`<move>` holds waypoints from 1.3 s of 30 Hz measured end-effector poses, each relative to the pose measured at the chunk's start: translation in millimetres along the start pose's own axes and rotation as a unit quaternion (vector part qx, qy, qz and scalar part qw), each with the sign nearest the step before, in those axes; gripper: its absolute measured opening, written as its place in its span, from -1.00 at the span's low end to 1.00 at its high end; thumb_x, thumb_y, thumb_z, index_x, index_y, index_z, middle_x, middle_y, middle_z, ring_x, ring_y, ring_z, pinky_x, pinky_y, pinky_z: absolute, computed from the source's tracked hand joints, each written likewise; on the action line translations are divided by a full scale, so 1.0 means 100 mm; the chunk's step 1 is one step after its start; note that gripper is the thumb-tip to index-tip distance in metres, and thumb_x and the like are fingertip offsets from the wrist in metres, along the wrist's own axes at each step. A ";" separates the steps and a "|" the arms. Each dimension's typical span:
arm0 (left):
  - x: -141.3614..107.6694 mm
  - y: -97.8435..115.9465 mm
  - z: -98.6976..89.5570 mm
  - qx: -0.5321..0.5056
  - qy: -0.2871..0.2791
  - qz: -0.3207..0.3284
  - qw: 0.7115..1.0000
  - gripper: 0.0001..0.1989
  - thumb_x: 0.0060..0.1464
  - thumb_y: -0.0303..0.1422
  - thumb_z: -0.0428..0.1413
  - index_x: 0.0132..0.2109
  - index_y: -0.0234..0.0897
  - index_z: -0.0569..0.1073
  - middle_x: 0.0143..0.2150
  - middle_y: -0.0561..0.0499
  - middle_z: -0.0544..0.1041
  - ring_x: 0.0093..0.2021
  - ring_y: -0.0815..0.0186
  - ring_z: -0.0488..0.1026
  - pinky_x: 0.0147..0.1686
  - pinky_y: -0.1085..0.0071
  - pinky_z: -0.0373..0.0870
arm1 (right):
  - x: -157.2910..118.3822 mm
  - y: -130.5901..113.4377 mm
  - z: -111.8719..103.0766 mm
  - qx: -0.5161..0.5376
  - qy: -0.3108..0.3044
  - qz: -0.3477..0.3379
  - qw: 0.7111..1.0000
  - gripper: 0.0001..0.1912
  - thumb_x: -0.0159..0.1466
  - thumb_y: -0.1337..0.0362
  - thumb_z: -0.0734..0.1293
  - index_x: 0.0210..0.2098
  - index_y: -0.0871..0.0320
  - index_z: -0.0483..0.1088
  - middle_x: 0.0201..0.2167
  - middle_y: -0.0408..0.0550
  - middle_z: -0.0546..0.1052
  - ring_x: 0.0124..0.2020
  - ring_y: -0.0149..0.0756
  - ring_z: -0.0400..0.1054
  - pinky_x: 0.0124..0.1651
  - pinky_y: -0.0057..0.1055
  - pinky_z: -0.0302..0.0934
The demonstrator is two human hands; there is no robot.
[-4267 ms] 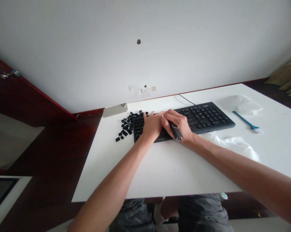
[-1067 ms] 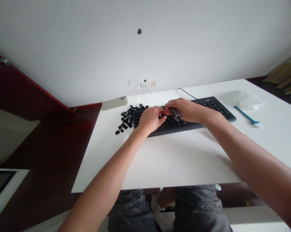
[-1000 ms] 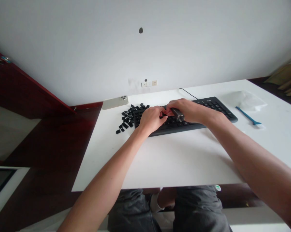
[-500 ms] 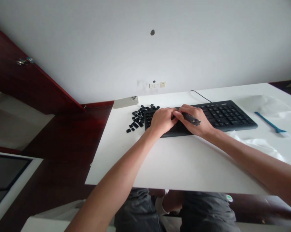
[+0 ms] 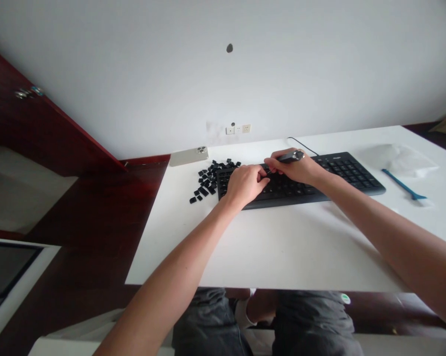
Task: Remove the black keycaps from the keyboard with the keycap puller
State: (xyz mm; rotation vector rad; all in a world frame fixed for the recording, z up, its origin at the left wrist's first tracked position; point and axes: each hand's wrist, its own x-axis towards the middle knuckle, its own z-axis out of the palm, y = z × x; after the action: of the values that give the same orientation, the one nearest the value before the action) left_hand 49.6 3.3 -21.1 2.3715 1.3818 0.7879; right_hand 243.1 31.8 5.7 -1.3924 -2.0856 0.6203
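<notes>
A black keyboard (image 5: 293, 200) lies on the white table, its left part bare of many keycaps. My right hand (image 5: 295, 168) is closed round a dark-handled screwdriver (image 5: 291, 156), whose thin shaft points down and left at the keys. Beside it, my left hand (image 5: 245, 183) rests over the keyboard's left part with thumb and fingers curled together near the shaft's tip. Whatever those fingers may pinch is hidden. Loose black keycaps (image 5: 208, 179) are scattered left of the keyboard, several lying upside down or on their sides.
A phone (image 5: 188, 156) lies at the table's back left corner. On the right are a blue brush (image 5: 403, 184) and a crumpled white plastic bag (image 5: 404, 159). The keyboard's cable (image 5: 300, 143) runs toward the back edge. A wall (image 5: 152, 74) stands behind the table (image 5: 267, 252).
My right hand has shifted up and turned, and the screwdriver's handle lies flatter, pointing right. A gap has opened between the two hands. The view has moved slightly right.
</notes>
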 end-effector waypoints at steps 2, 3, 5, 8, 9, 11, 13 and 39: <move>-0.01 0.01 0.00 0.000 0.005 -0.001 1.000 -0.96 0.24 -0.37 0.29 -0.20 -0.23 0.65 -0.31 0.01 0.67 -0.26 0.20 0.60 -0.13 0.29 0.49 | 0.03 0.03 -0.02 -0.004 -0.016 -0.005 1.000 -0.53 0.41 0.01 0.30 -0.57 0.08 0.34 -0.56 -0.14 0.46 -0.47 -0.31 0.26 -0.30 -0.30 0.12; -0.01 0.02 0.00 0.000 0.006 -0.001 1.000 -0.96 0.24 -0.38 0.29 -0.21 -0.23 0.65 -0.32 0.01 0.66 -0.27 0.20 0.60 -0.14 0.29 0.49 | 0.03 0.05 -0.03 -0.002 -0.023 -0.011 1.000 -0.53 0.41 -0.01 0.30 -0.56 0.08 0.36 -0.55 -0.14 0.47 -0.46 -0.31 0.27 -0.29 -0.30 0.13; -0.01 0.05 -0.01 0.003 0.005 -0.005 1.000 -0.95 0.24 -0.38 0.28 -0.23 -0.23 0.65 -0.34 0.01 0.66 -0.28 0.21 0.60 -0.14 0.29 0.49 | 0.00 0.08 -0.06 0.010 -0.038 -0.034 0.999 -0.54 0.42 -0.06 0.30 -0.51 0.08 0.41 -0.52 -0.14 0.49 -0.43 -0.30 0.29 -0.28 -0.31 0.14; -0.02 0.08 -0.02 0.016 0.000 -0.014 1.000 -0.92 0.26 -0.37 0.28 -0.23 -0.21 0.66 -0.34 0.00 0.67 -0.28 0.20 0.61 -0.10 0.28 0.51 | -0.10 0.08 -0.11 0.008 -0.054 -0.079 0.995 -0.54 0.43 -0.12 0.28 -0.42 0.07 0.44 -0.52 -0.15 0.46 -0.44 -0.30 0.24 -0.32 -0.32 0.10; -0.02 0.08 -0.03 0.022 -0.001 -0.016 1.000 -0.91 0.26 -0.36 0.27 -0.24 -0.20 0.66 -0.33 0.00 0.67 -0.26 0.20 0.62 -0.08 0.27 0.52 | -0.14 0.07 -0.12 0.001 -0.058 -0.095 0.994 -0.54 0.44 -0.12 0.27 -0.41 0.07 0.44 -0.53 -0.15 0.43 -0.45 -0.30 0.21 -0.34 -0.32 0.08; -0.02 0.09 -0.03 0.039 -0.002 -0.019 0.999 -0.89 0.27 -0.35 0.26 -0.25 -0.20 0.66 -0.32 -0.01 0.68 -0.24 0.17 0.63 -0.07 0.26 0.52 | -0.20 0.02 -0.15 -0.019 -0.060 -0.125 0.990 -0.55 0.46 -0.10 0.26 -0.40 0.07 0.42 -0.54 -0.15 0.41 -0.47 -0.31 0.16 -0.35 -0.32 0.05; -0.02 0.10 -0.04 0.055 -0.004 -0.022 0.998 -0.86 0.28 -0.33 0.25 -0.27 -0.20 0.65 -0.32 -0.03 0.67 -0.23 0.15 0.63 -0.09 0.26 0.51 | -0.24 -0.03 -0.15 -0.038 -0.062 -0.147 0.986 -0.56 0.48 -0.05 0.24 -0.40 0.09 0.40 -0.52 -0.12 0.43 -0.47 -0.31 0.17 -0.33 -0.32 0.05; -0.02 0.00 0.03 0.075 -0.104 0.108 0.986 -0.60 0.47 -0.42 -0.13 0.19 -0.07 0.54 0.52 0.07 0.30 0.58 0.05 0.05 0.51 -0.18 0.01 | -0.60 -0.03 0.27 0.022 0.082 -0.173 0.981 -0.69 0.47 -0.02 0.32 -0.24 0.08 0.33 -0.25 -0.07 0.39 -0.35 -0.29 0.30 -0.22 -0.31 0.24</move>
State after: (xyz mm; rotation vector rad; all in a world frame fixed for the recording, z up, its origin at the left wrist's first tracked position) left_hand 50.5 2.0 -23.9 2.6647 1.1507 0.4834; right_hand 241.2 -26.9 -23.5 -0.9854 -2.0989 0.3906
